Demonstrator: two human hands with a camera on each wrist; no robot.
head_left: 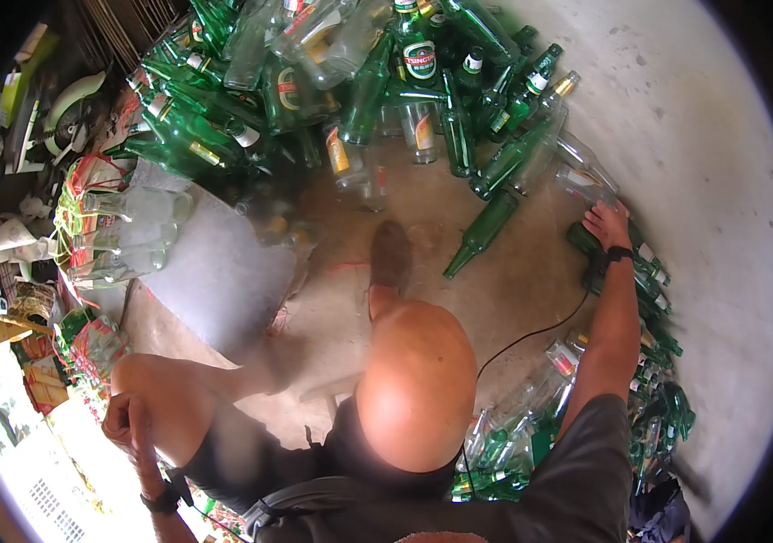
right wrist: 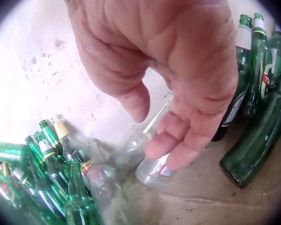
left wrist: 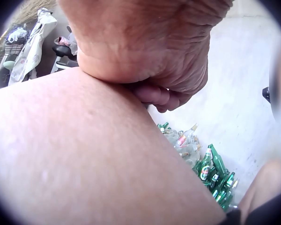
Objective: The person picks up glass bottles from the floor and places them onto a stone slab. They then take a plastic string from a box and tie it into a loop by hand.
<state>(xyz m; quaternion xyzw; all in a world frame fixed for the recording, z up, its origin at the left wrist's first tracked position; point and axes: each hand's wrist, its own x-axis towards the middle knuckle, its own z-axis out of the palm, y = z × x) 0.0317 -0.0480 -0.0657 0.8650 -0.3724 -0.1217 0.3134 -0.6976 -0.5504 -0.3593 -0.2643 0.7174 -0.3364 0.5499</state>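
My right hand (head_left: 608,224) reaches down beside the wall, at the near end of a clear glass bottle (head_left: 583,185) lying on the floor. In the right wrist view the thumb and the loosely bent fingers (right wrist: 171,145) stand apart, and the fingers overlap the clear bottle's base (right wrist: 152,172). Another clear bottle (right wrist: 152,117) shows behind, between thumb and fingers. My left hand (head_left: 128,425) rests on the left knee with its fingers loosely curled and nothing in them; in the left wrist view the left hand (left wrist: 150,51) lies against the bare leg (left wrist: 84,150).
A large heap of green and clear bottles (head_left: 364,90) lies ahead. One green bottle (head_left: 484,233) lies alone on the floor. More bottles (head_left: 653,389) line the wall (head_left: 712,163) at right. Clear bottles (head_left: 137,206) stand bundled at left. A black cable (head_left: 531,335) runs to the right wrist.
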